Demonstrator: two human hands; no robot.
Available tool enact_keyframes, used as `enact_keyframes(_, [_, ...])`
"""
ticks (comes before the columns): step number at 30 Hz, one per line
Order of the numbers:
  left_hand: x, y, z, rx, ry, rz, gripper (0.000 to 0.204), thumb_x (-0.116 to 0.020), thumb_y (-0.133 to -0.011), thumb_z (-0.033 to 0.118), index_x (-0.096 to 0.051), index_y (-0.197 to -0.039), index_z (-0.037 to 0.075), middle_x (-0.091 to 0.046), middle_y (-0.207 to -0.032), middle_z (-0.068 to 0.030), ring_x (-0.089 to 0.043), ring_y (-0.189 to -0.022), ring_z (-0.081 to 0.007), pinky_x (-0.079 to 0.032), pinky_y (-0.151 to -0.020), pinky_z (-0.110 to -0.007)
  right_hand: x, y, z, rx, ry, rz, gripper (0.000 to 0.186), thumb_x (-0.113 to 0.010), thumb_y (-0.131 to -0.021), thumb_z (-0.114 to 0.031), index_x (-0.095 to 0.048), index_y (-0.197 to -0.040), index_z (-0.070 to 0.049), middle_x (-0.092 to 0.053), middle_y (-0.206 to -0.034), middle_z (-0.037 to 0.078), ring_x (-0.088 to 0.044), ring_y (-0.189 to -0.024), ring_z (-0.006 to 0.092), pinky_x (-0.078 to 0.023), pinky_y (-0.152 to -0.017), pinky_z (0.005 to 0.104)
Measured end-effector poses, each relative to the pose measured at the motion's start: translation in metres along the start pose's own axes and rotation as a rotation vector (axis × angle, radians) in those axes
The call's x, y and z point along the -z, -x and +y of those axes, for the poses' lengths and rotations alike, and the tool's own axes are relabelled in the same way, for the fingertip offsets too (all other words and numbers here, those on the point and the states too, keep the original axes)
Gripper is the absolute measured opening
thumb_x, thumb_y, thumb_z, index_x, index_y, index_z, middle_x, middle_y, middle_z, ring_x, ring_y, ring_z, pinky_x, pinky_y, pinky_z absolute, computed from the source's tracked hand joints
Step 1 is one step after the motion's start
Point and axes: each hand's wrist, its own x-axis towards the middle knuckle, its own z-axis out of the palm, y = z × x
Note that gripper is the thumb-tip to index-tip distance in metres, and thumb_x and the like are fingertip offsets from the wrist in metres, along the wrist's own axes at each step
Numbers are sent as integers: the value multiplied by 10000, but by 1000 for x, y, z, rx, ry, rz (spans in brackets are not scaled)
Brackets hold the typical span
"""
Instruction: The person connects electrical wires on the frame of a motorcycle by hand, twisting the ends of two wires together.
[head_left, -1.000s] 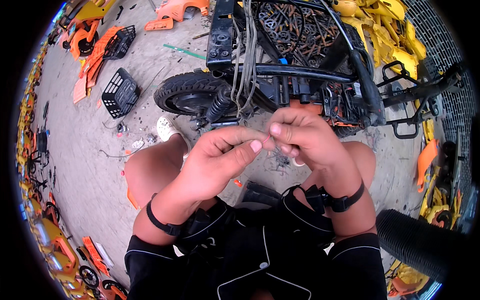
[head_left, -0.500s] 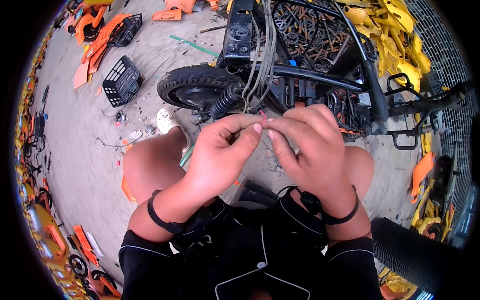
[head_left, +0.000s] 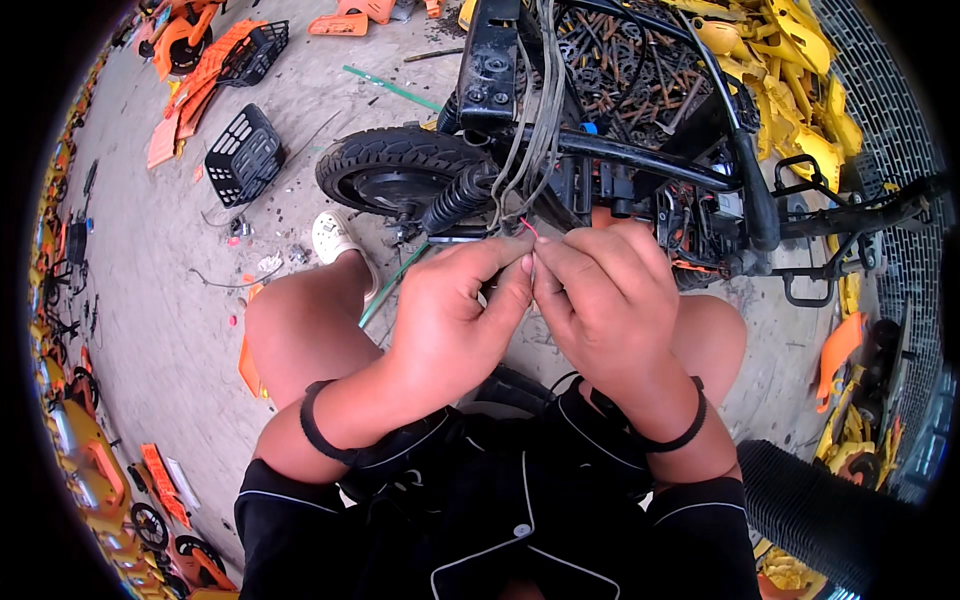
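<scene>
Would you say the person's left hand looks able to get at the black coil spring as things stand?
Probably yes: the coil spring shows just beyond the left hand, with nothing clearly blocking it, though the fingertips seem occupied at the thin red wire.

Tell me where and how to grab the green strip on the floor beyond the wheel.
Probably pinch the green strip near its left end, coming from the left: it's long and narrow, and that end lies free, while the other nears the black frame.
</scene>
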Motion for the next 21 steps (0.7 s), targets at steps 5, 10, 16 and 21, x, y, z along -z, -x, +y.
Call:
enact_keyframes(5, [5, -3, 1, -88, -72, -27, 131, -719, -928, 59, -743, -1042, 0, -723, -836, -173, -713, -729, -320, -555, -669, -375, -3, 3, 2, 66, 16, 45, 259, -845, -694, -33, -725, -923, -57, -677, -943, 56, -643, -817, 269, -547, -724, 378])
enact_keyframes(10, [7, -3, 7, -44, -68, -39, 100, -729, -916, 69, -743, -995, 9, -677, -744, -142, -667, -644, -278, -526, -609, -362, -3, 4, 5, 8, -98, 39, 237, -831, -708, -34, -689, -896, -60, -678, -919, 58, -636, -806, 274, -543, -714, 377])
enact_keyframes(16, [9, -3, 10, -24, -63, -62, 91, -732, -912, 67, -740, -981, 9, -647, -708, -127, -638, -618, -246, -510, -593, -353, 0, -2, 3, -114, -249, 41, 221, -827, -693, -2, -695, -853, -77, -693, -846, 55, -644, -768, 270, -542, -679, 371])
enact_keyframes(21, [8, -3, 10, -45, -46, -55, 104, -736, -901, 60, -737, -987, 2, -650, -718, -126, -634, -626, -239, -508, -596, -352, 3, 0, 7, -250, -379, -21, 187, -807, -722, 16, -704, -854, -66, -720, -859, 78, -678, -796, 258, -552, -692, 344])
